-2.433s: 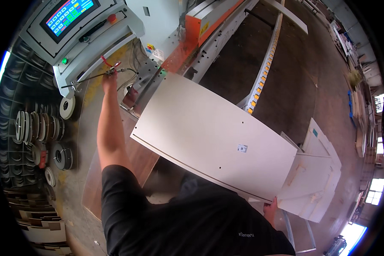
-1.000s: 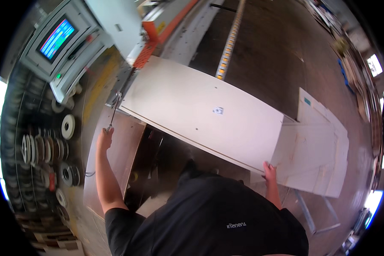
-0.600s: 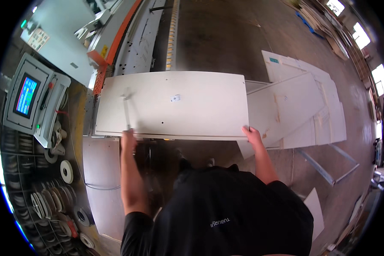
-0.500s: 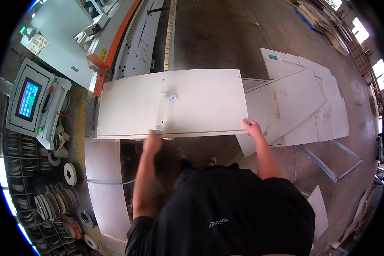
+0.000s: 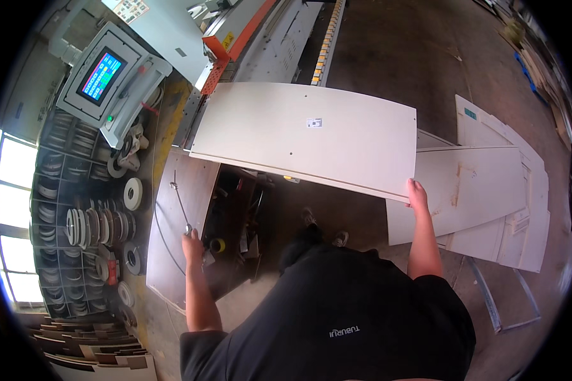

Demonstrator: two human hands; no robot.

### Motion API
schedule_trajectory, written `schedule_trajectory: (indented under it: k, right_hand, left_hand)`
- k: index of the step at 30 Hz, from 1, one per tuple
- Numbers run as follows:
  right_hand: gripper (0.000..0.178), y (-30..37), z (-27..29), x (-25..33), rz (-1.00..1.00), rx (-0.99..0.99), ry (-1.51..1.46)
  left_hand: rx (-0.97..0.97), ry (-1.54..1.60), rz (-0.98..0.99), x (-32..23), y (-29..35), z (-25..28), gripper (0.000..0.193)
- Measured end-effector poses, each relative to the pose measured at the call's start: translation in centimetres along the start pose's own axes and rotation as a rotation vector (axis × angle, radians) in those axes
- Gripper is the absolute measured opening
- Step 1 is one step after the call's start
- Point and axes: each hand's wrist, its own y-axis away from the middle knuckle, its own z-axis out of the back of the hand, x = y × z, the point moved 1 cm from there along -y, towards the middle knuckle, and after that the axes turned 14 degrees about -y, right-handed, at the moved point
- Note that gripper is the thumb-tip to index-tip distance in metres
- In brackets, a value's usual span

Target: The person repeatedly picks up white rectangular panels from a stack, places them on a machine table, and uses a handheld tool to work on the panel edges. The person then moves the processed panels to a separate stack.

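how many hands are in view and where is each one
2: the left hand holds a long, thin metal tool over the brown surface; the right hand grips the near right corner of the white panel. No other hands show.

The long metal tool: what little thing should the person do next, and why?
Maybe lay the metal tool down on the brown board. Only the right hand grips the white panel, at its near right corner, while the left hand holds the tool, so this could free a second hand.
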Motion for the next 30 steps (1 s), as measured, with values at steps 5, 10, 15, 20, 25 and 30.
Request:
schedule_trajectory:
  k: [5, 10, 15, 20, 25, 30]
  right_hand:
    - [0.059, -2.8, 2.4, -2.4, 0.135, -0.071, 0.228]
    - [0.066, -2.8, 0.2, -0.2, 0.165, -0.150, 0.375]
    - [0.064, -3.6, 2.1, -2.9, 0.203, -0.161, 0.342]
    - [0.064, 3.3, -2.1, 5.5, -0.064, -0.131, 0.162]
    - [0.062, -1.7, 4.0, -2.2, 0.340, -0.212, 0.242]
    - [0.062, 5.6, -0.4, 5.9, -0.082, -0.096, 0.090]
  left_hand:
    - [0.444, 0.094, -0.222, -10.5, 9.7, 1.4, 0.042]
    - [0.696, -0.360, -0.924, -16.7, 18.7, 0.7, 0.034]
    - [0.617, -0.123, -0.556, -14.0, 11.3, 0.6, 0.042]
    - [-0.125, 0.036, -0.039, 0.8, -2.8, -2.3, 0.042]
    - [0.258, 0.954, 0.319, -6.6, -9.3, -3.5, 0.028]
    - [0.434, 0.970, -0.041, -16.4, -0.7, -8.0, 0.024]
